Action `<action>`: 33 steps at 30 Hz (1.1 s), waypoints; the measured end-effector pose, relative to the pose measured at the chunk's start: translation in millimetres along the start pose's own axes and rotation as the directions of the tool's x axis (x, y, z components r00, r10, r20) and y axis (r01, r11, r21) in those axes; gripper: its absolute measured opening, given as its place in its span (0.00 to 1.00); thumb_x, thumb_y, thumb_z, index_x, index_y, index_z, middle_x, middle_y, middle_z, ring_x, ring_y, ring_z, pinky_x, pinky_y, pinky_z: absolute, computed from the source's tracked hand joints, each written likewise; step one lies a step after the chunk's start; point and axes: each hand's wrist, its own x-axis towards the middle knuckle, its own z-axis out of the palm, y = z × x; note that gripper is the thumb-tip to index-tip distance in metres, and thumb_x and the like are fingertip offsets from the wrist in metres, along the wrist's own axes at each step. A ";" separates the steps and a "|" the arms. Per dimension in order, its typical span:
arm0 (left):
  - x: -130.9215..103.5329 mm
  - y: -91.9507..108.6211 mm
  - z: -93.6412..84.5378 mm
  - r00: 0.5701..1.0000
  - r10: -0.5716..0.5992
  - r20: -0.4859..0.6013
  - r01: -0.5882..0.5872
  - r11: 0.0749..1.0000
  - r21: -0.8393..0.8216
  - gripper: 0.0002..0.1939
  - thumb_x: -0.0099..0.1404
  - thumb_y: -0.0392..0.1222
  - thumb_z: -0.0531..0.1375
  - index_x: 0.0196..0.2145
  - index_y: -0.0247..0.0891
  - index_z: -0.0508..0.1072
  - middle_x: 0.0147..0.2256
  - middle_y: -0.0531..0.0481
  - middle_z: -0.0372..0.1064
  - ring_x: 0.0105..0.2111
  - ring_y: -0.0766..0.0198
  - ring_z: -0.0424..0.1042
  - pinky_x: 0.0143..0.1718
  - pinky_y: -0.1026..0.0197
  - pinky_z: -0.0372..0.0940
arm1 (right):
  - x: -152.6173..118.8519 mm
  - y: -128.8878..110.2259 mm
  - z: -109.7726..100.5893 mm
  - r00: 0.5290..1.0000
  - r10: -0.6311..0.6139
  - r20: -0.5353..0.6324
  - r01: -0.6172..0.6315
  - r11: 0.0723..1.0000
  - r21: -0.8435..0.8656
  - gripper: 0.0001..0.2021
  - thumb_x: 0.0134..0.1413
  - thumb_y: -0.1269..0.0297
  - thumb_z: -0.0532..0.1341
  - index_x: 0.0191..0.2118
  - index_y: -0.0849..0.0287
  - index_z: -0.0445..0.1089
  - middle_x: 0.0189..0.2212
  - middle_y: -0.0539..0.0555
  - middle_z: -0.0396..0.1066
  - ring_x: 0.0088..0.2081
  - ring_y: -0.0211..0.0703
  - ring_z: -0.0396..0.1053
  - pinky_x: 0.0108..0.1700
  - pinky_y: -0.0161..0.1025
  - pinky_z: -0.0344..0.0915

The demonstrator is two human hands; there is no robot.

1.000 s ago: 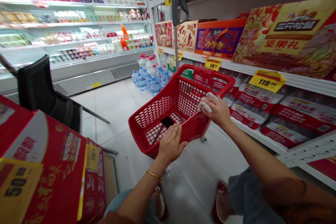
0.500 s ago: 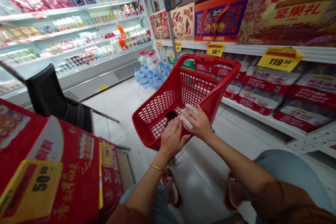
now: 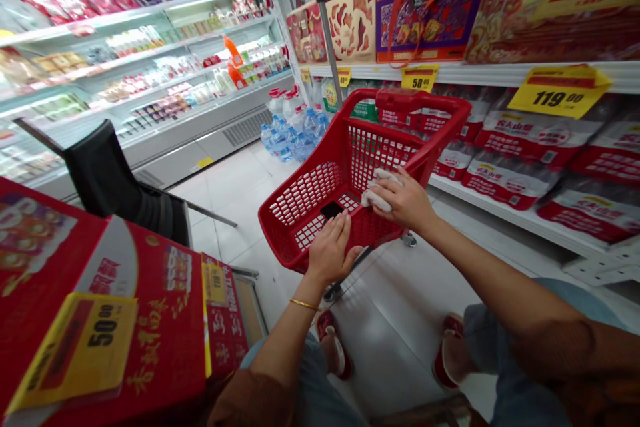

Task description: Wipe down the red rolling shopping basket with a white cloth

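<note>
A red plastic shopping cart (image 3: 300, 210) stands at an angle in front of me, its basket walls full of small holes. My right hand (image 3: 403, 197) presses a crumpled whitish cloth (image 3: 380, 192) on the cart's near side rim, fingers closed over it. Flat on the same rim, further left, rests my left hand (image 3: 330, 247), its fingers stretched out and nothing in it. A dark phone-like object (image 3: 332, 211) lies in the basket just beyond my left fingertips, partly hidden by them.
Red gift boxes (image 3: 165, 320) with price tags stand close on my left, a black chair (image 3: 110, 180) behind them. Packs of bottled water (image 3: 505, 177) fill the lower shelf at right. More bottles (image 3: 295, 133) stand on the floor by the refrigerated shelves (image 3: 210, 147).
My right hand has slid the cloth right and up along the cart's rim, away from my left hand. The left hand stays on the rim. The view has shifted a little.
</note>
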 end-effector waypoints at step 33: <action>33.7 -1.4 7.2 0.995 -0.066 -0.077 0.066 0.998 -0.001 0.36 0.73 0.58 0.42 0.65 0.23 0.55 0.64 0.30 0.56 0.66 0.47 0.53 0.66 0.44 0.49 | 32.0 6.8 -15.2 0.992 0.036 0.119 -0.014 0.984 -0.178 0.13 0.62 0.58 0.55 0.38 0.58 0.74 0.38 0.57 0.75 0.43 0.50 0.67 0.47 0.47 0.56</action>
